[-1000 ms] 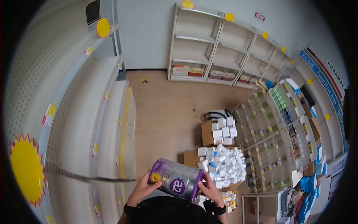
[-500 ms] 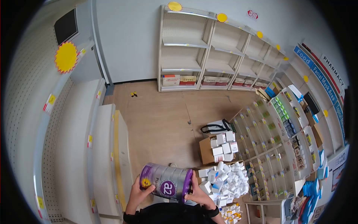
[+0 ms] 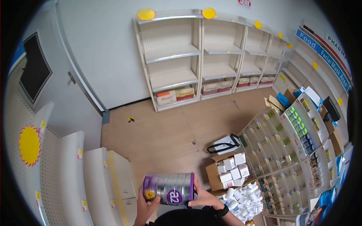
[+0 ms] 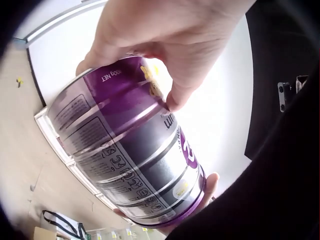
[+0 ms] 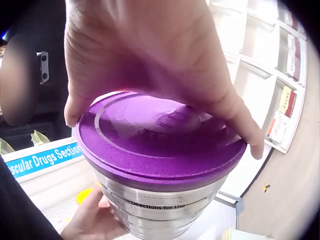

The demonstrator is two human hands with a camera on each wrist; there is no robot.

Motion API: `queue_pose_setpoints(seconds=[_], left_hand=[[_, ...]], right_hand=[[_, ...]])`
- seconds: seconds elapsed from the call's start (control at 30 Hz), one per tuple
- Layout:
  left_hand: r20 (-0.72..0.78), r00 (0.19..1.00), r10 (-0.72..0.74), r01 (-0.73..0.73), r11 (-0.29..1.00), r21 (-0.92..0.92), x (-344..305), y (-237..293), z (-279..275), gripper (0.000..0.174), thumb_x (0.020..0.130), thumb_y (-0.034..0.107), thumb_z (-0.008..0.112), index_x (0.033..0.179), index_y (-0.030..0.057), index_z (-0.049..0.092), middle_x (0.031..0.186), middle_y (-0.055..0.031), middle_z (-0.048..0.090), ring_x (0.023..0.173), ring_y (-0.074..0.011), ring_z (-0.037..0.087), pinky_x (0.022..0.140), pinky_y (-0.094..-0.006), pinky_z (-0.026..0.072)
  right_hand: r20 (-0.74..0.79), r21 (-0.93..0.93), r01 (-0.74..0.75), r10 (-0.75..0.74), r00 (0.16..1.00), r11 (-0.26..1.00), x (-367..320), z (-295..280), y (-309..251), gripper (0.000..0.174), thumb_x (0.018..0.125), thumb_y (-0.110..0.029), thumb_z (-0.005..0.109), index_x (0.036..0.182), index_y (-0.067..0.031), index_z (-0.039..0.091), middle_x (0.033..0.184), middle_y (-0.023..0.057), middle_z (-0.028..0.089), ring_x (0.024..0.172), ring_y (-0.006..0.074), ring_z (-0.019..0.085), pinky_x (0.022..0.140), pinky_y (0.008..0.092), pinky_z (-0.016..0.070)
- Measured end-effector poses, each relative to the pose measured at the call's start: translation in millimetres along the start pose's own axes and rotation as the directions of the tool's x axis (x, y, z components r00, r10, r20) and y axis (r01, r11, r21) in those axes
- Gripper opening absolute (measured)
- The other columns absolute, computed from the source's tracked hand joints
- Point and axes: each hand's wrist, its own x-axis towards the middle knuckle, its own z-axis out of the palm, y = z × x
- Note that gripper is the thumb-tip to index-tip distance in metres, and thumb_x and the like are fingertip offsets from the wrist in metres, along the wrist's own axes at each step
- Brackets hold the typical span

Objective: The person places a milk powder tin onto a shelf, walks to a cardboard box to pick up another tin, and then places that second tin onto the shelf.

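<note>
A purple and silver formula tin [image 3: 166, 184] lies on its side between my hands, held up in front of my body. My left hand [image 3: 148, 207] grips its purple base end, the thumb on the label side. At the other end, my right hand [image 3: 205, 197] spans the purple lid [image 5: 165, 150], with thumb and fingers hooked over opposite edges of the rim. In the left wrist view, printed panels and the "NET" marking show on the tin's wall [image 4: 125, 165]. The right wrist view has "Directions for Use" just below the lid.
Shelving [image 3: 171, 60] stands along the back wall, boxes on its bottom level. To my left run white shelves [image 3: 68, 169], with a grey door [image 3: 75, 109] beyond. On the right are a carton of white boxes [image 3: 215, 177], a pile of white bottles [image 3: 245, 203] and a slanted display rack [image 3: 267, 147].
The view has turned left and moved forward past the left shelves, bringing the door and back shelving nearer. Both hands keep hold of the tin, which lies more level in view.
</note>
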Motion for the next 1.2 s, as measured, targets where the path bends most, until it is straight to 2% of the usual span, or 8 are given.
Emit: queue_pose_setpoints(seconds=[0.37,0.43,0.57,0.63,0.73,0.87,1.07,1.2], left_hand=[[0.201,0.972,0.121,-0.132,0.990,0.045,157,26,94,0.070,0.065,0.011,0.069,0.121,-0.0038,0.029,0.101,-0.0139,0.053,0.091,-0.0192,0.054,0.080,-0.0294,0.0422],[0.231,0.964,0.132,-0.114,0.990,-0.087,190,23,106,0.070,0.066,0.012,0.069,0.120,-0.0036,0.029,0.101,-0.0139,0.053,0.091,-0.0194,0.054,0.082,-0.0296,0.0413],[0.319,0.934,0.159,-0.092,0.972,-0.215,263,16,126,0.069,0.073,0.014,0.066,0.126,-0.0025,0.025,0.112,-0.0099,0.044,0.101,-0.0169,0.046,0.087,-0.0291,0.0367],[0.143,0.983,0.116,-0.061,0.939,-0.337,301,33,144,0.028,0.085,0.018,0.054,0.106,0.0005,0.047,0.087,-0.0003,0.049,0.075,-0.0086,0.043,0.067,-0.0224,0.0387],[0.485,0.875,-0.008,0.178,0.936,-0.304,381,11,134,0.062,0.076,0.009,0.063,0.126,-0.0008,0.027,0.110,-0.0070,0.046,0.098,-0.0143,0.046,0.086,-0.0277,0.0367],[0.542,0.839,0.042,0.119,0.959,-0.259,473,27,138,0.053,0.078,0.004,0.059,0.124,0.0009,0.031,0.107,-0.0049,0.047,0.095,-0.0103,0.046,0.082,-0.0232,0.0383],[0.588,0.808,0.025,0.119,0.971,-0.205,553,26,162,0.047,0.079,0.002,0.054,0.121,0.0006,0.034,0.108,-0.0060,0.048,0.096,-0.0116,0.047,0.082,-0.0240,0.0386],[0.642,0.764,-0.066,0.141,0.988,-0.065,585,27,188,0.030,0.084,0.016,0.056,0.109,0.0031,0.045,0.086,0.0021,0.045,0.074,-0.0077,0.042,0.065,-0.0209,0.0364]], right_hand=[[0.045,0.261,-0.118,0.110,0.993,0.958,40,-113,1,0.111,0.066,-0.054,0.065,0.131,0.0051,-0.003,0.135,0.0172,0.019,0.125,0.0233,0.019,0.101,0.0345,0.0174],[-0.076,0.183,-0.067,0.082,0.994,0.981,59,-136,8,0.133,0.060,-0.055,0.069,0.120,-0.0008,-0.036,0.137,0.0237,-0.010,0.129,0.0258,-0.003,0.103,0.0303,0.0054],[-0.313,0.148,0.040,0.008,0.950,0.988,121,-177,-36,0.128,0.060,-0.033,0.075,0.125,-0.0048,-0.032,0.138,0.0192,-0.006,0.129,0.0246,0.002,0.102,0.0299,0.0055],[-0.347,0.090,0.080,-0.044,0.937,0.993,157,-206,-34,0.121,0.061,-0.023,0.074,0.129,-0.0052,-0.024,0.138,0.0196,-0.002,0.129,0.0264,0.003,0.103,0.0329,0.0068],[-0.474,0.033,0.011,0.006,0.881,0.999,211,-240,-49,0.112,0.059,-0.022,0.075,0.133,-0.0040,-0.008,0.135,0.0215,0.009,0.127,0.0302,0.012,0.103,0.0375,0.0135],[-0.568,0.118,-0.013,0.078,0.819,0.993,279,-270,-96,0.116,0.056,-0.029,0.077,0.130,-0.0035,-0.008,0.133,0.0207,0.013,0.126,0.0300,0.016,0.102,0.0369,0.0171],[-0.662,-0.316,-0.014,-0.210,0.720,0.949,325,-309,-112,0.084,0.053,-0.032,0.081,0.101,-0.0036,0.017,0.117,0.0207,0.022,0.115,0.0263,0.024,0.096,0.0330,0.0243],[-0.733,-0.116,-0.135,0.007,0.680,0.984,333,-346,-117,0.071,0.052,-0.031,0.080,0.091,-0.0058,0.026,0.111,0.0163,0.030,0.110,0.0229,0.029,0.091,0.0303,0.0261]])
